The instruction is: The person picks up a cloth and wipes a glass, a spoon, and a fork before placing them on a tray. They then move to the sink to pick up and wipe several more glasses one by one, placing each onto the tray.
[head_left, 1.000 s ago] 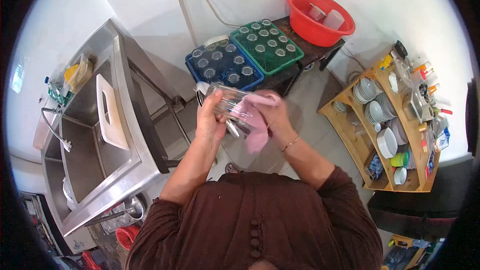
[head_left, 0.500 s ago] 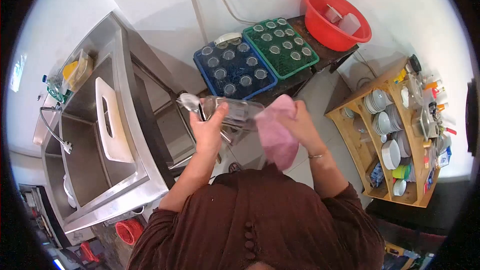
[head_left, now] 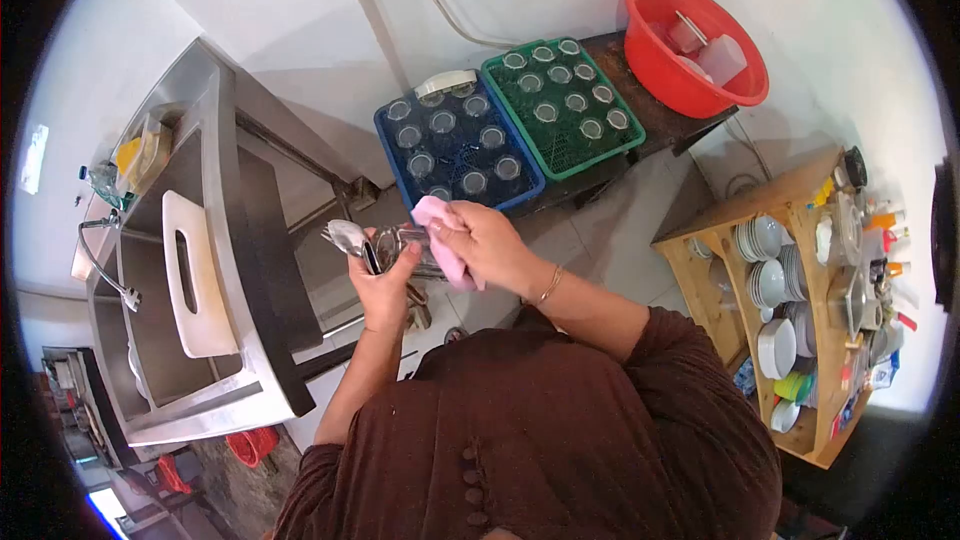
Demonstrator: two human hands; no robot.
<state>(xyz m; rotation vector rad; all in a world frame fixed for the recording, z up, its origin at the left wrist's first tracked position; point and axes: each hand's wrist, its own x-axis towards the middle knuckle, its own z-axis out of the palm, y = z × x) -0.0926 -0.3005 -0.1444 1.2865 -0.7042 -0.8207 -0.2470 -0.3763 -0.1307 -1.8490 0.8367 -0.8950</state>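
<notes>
My left hand (head_left: 383,290) is wrapped round a clear container (head_left: 397,239), held sideways in front of my chest. Shiny cutlery (head_left: 346,236), with spoon and fork heads showing, sticks out past the left side of that hand. My right hand (head_left: 500,248) grips a pink cloth (head_left: 434,212) and presses it round the container's right end, which the cloth hides.
Ahead, a blue crate (head_left: 463,154) and a green crate (head_left: 561,106) hold several upturned glasses. A red basin (head_left: 650,60) with containers stands behind to the right. A steel sink (head_left: 230,120) with a white board (head_left: 186,290) is at left, a wooden dish shelf (head_left: 720,208) at right.
My right hand and the pink cloth have moved left onto the container's end; the cloth, hanging loose before, is now bunched. My left hand has shifted slightly left and down with the container and cutlery.
</notes>
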